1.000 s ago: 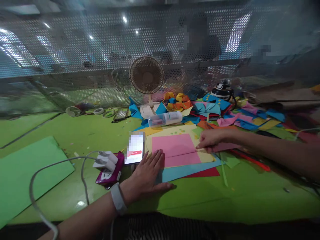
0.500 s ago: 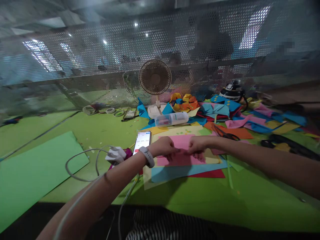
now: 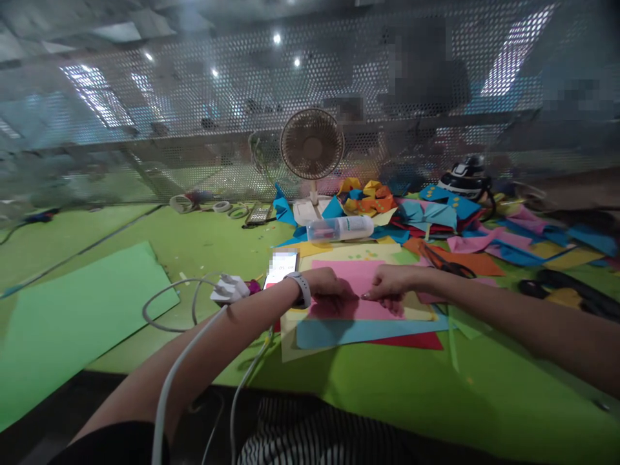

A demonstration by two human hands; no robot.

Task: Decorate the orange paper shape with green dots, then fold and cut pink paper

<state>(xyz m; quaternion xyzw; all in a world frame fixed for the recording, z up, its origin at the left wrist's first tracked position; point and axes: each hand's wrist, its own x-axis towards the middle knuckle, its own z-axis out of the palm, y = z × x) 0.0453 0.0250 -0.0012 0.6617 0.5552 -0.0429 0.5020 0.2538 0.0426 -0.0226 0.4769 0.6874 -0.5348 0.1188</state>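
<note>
A pink sheet of paper lies on top of pale yellow and light blue paper. My left hand is over the left part of the pink sheet, its fingers curled and partly in shadow. From the right, my right hand bends over the same sheet with thumb and index finger close together, the other fingers folded in. The fingertips of both hands nearly meet at the middle of the pink sheet. Whatever small thing is between them cannot be made out. A red sheet shows from beneath the blue one.
A lit phone and white charger plugs with cables lie by my left arm. Behind are a fan, a clear bottle and folded coloured papers. Scissors lie right; a large green sheet lies left.
The view has shifted slightly, so the scene sits further right. My left hand's fingers have drawn in a little; both hands stay over the pink sheet.
</note>
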